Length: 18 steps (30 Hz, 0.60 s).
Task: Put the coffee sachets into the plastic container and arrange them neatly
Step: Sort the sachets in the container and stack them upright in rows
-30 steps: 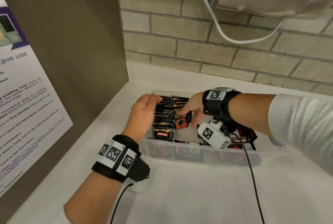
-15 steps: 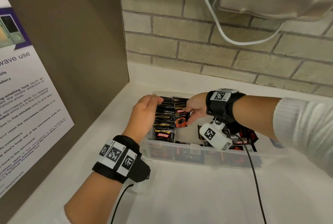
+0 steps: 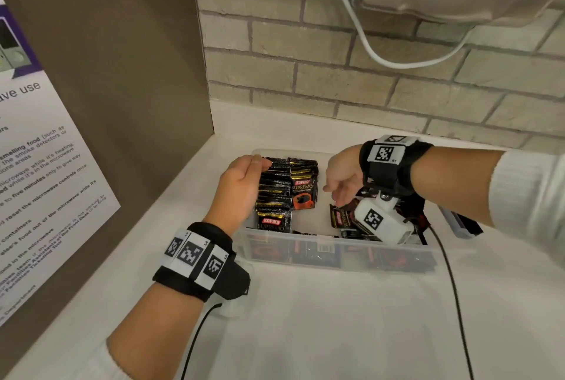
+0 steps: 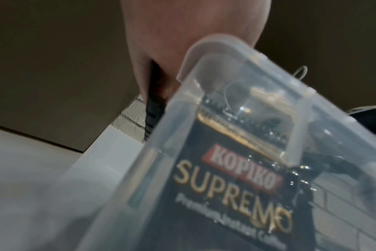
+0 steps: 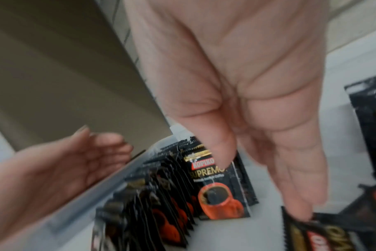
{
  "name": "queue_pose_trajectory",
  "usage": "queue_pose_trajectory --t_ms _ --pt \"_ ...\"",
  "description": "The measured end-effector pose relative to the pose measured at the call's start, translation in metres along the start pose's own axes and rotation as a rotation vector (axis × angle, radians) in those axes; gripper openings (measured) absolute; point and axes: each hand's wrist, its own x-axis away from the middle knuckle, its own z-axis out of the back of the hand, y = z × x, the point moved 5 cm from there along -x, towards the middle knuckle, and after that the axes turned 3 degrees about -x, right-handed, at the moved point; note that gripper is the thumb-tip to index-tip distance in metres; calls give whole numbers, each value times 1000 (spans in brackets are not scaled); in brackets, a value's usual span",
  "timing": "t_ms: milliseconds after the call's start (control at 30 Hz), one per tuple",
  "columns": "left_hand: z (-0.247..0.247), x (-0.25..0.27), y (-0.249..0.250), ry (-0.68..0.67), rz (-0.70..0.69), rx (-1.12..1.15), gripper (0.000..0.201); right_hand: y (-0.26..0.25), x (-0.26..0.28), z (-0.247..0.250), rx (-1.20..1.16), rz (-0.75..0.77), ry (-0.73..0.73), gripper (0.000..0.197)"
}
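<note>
While the left hand [image 3: 241,178] curls over the upright row of sachets [image 3: 275,193] at the container's left end, with the thumb pinching the top edges of the far packets, the right hand [image 3: 342,178] hangs just beside that row toward the container's middle. Its fingers point down, loosely together, and in the right wrist view one fingertip [image 5: 301,208] appears to touch the top edge of a loose sachet [image 3: 341,214] lying below it; whether it is pinched yet I cannot tell, since the thumb stands clear over the row's front packet. I judge that hand as relaxed, holding nothing so far.

The plastic container [image 3: 305,254] sits on the white counter [image 3: 336,318] with its long side running left to right. Inside, the row fills the left end, packets standing on edge and facing right. The loose sachet lies tilted near the container's middle, directly under the right hand, with more loose ones heaped toward the right end, partly hidden by the wrist camera.

For the next pick, the sachet lies just below the right fingers, its long axis slanting toward the near wall, so it would need turning upright to join the row. The right hand is plainly the nearer one.
</note>
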Motion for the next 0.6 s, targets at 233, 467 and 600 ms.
queue_pose_trajectory --t_ms 233,467,600 --pt "-3 1 11 34 -78 -183 29 -10 15 -49 308 77 -286 48" --pt "-4 4 7 30 -92 -240 28 -22 4 -64 391 105 -373 50" --pt "-5 3 6 26 -102 -273 29 -23 5 -65 483 77 -418 32"
